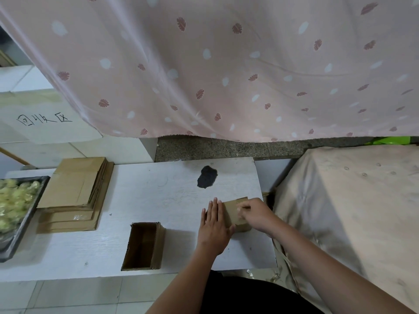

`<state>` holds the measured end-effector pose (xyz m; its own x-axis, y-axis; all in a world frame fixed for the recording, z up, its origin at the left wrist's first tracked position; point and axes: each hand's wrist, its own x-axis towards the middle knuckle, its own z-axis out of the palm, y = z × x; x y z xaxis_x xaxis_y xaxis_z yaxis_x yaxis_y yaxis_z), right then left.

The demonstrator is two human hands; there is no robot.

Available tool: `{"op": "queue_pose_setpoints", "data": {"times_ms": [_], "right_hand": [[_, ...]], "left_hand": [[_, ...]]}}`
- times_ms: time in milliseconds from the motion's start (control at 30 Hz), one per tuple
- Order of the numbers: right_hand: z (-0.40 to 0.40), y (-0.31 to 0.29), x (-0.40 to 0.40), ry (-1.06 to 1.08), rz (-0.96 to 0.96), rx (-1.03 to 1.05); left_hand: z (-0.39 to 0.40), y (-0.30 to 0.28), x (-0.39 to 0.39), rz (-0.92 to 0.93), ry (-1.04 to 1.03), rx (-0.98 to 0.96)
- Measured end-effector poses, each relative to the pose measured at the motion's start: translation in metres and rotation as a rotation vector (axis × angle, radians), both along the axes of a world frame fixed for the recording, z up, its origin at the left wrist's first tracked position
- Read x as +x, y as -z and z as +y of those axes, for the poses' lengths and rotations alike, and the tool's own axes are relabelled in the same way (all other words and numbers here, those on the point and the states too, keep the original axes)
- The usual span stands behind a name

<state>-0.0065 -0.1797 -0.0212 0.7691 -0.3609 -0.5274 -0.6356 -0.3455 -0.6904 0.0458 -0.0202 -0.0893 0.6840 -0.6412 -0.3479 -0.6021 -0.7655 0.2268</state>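
A small brown cardboard box (pixel 233 214) stands on the white table (pixel 158 200) near its right edge. My left hand (pixel 214 227) lies flat against the box's left side, fingers straight and pointing away from me. My right hand (pixel 256 215) reaches over the box from the right, its fingers curled on the top flap; the fingertips are blurred. A second small cardboard box (pixel 144 245) stands open and empty near the table's front edge, left of my hands.
A stack of flattened cardboard boxes (pixel 74 193) lies at the table's left. A dark tray of pale yellow wrapped pieces (pixel 15 200) sits at the far left. A black stain (pixel 206 177) marks the table. A cloth-covered block (pixel 353 200) stands right; a pink curtain (pixel 226 64) hangs behind.
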Motion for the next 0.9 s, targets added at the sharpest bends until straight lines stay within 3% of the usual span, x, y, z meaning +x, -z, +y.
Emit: {"op": "queue_pose_setpoints", "data": {"times_ms": [300,400,567,700,800,900], "right_hand": [[0.012,-0.011,0.001,0.090,-0.152,0.096],[0.027,-0.019,0.009,0.032,-0.136,0.031],[0.062,-0.036,0.034,-0.047,-0.127,-0.045],[0.101,-0.048,0.059,-0.086,-0.214,0.053],[0.138,-0.054,0.074,-0.106,-0.182,0.239],[0.179,-0.053,0.092,-0.203,-0.195,0.168]], "left_hand": [[0.018,-0.027,0.013,-0.063,-0.068,-0.004],[0.039,-0.043,0.021,-0.090,-0.146,-0.013],[0.091,-0.069,0.039,-0.161,-0.296,-0.010],[0.141,-0.083,0.049,-0.198,-0.398,0.003],[0.181,-0.090,0.055,-0.199,-0.472,0.012],[0.227,-0.093,0.061,-0.192,-0.530,0.037]]}}
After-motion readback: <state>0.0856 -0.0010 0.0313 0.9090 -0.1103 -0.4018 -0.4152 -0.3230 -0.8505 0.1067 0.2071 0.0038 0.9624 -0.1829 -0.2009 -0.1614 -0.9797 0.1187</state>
